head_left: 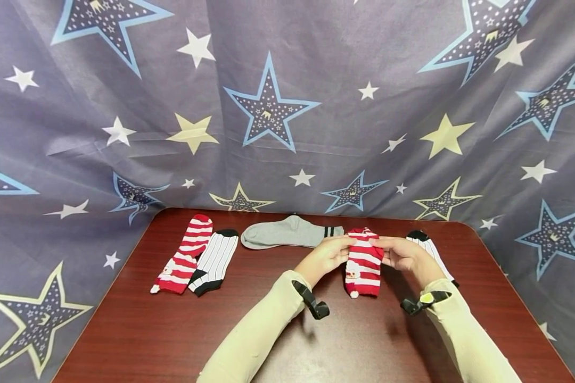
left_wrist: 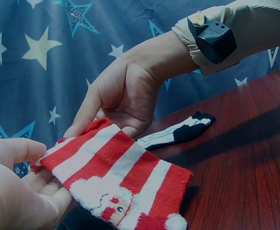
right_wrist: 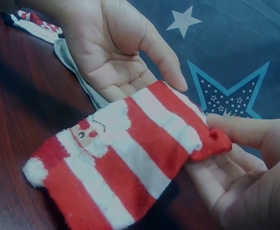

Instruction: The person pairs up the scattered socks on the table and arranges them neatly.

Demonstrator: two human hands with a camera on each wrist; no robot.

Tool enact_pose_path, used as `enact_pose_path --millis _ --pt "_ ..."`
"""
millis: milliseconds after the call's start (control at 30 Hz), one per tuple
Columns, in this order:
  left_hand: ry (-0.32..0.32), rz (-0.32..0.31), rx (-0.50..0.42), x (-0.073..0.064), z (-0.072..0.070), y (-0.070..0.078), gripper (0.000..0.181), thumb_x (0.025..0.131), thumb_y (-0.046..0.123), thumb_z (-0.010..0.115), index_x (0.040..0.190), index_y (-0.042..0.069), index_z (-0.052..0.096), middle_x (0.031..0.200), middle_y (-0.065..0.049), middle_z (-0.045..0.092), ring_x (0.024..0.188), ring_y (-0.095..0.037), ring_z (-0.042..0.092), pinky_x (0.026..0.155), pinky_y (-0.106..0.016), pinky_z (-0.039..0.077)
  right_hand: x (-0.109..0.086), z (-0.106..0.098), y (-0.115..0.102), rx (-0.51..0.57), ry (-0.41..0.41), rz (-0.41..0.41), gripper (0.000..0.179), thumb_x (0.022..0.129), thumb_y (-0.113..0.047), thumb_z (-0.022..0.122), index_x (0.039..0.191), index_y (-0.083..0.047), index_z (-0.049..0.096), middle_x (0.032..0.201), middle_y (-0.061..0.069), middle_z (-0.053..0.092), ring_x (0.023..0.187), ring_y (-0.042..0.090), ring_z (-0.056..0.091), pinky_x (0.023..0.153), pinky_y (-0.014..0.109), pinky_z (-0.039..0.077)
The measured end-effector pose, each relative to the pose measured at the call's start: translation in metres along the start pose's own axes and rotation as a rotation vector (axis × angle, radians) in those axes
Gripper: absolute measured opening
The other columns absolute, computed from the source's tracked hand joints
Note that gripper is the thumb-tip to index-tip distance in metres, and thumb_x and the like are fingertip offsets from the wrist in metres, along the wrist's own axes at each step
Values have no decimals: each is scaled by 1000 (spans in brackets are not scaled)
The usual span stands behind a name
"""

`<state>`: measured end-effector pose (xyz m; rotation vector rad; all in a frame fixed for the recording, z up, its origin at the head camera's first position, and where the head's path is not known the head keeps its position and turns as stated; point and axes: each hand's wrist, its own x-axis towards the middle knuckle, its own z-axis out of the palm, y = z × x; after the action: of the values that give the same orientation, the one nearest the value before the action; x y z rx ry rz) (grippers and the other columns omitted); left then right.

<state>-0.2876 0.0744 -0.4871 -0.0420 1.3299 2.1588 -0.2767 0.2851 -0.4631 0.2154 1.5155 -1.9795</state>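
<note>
A red-and-white striped sock (head_left: 363, 260) with a fuzzy bearded face and a white pompom hangs between both hands, above the table. My left hand (head_left: 327, 257) pinches its upper left edge, thumb in front and fingers behind. On the other side my right hand (head_left: 404, 256) pinches the upper right edge the same way. In the right wrist view the striped sock (right_wrist: 145, 143) shows a bunched red part beside the right thumb. Behind the left hand lies a grey sock (head_left: 282, 233) with black bands. A white pinstriped sock (head_left: 431, 252) with black ends lies behind the right hand, partly covered.
On the left of the dark red table (head_left: 163, 335), another red-and-white striped sock (head_left: 187, 255) lies beside a white pinstriped sock (head_left: 216, 260) with black toe and heel. A grey star-patterned cloth (head_left: 268, 175) hangs along the table's back edge. Each wrist wears a black strap.
</note>
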Motion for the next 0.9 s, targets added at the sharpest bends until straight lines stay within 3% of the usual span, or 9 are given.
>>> enact_pose_path --millis 133,267,533,733,900 --pt "-32 -23 16 0 0 4 24 101 7 57 122 -3 64 97 -2 71 88 -13 66 87 -32 59 0 5 -2 -25 -18 -16 35 109 -8 41 96 -19 72 90 -6 77 83 6 72 79 22 60" --pt "-20 -9 -25 0 2 7 21 99 7 60 117 -2 65 87 1 70 79 -11 67 73 -26 59 1 13 -4 -42 -30 -21 34 109 -10 43 94 -19 72 89 -7 77 83 5 72 79 21 59" --pt "58 32 -76 -1 3 10 34 98 7 61 131 -3 61 109 -9 71 88 -17 67 98 -45 57 3 21 5 -150 -64 -41 25 107 -11 50 100 -20 72 95 -7 78 91 8 73 86 26 59" --pt "105 64 -111 1 0 13 38 98 2 60 135 -5 57 112 -10 69 96 -17 65 111 -47 48 4 22 13 -188 -79 -37 22 105 -6 51 107 -18 69 99 -6 78 95 9 73 88 28 59" --pt "132 80 -100 2 -6 14 40 97 0 61 136 -5 57 122 -16 70 102 -19 68 112 -48 47 4 24 16 -201 -64 -28 18 104 -10 54 108 -17 70 99 -5 78 94 10 73 87 28 59"
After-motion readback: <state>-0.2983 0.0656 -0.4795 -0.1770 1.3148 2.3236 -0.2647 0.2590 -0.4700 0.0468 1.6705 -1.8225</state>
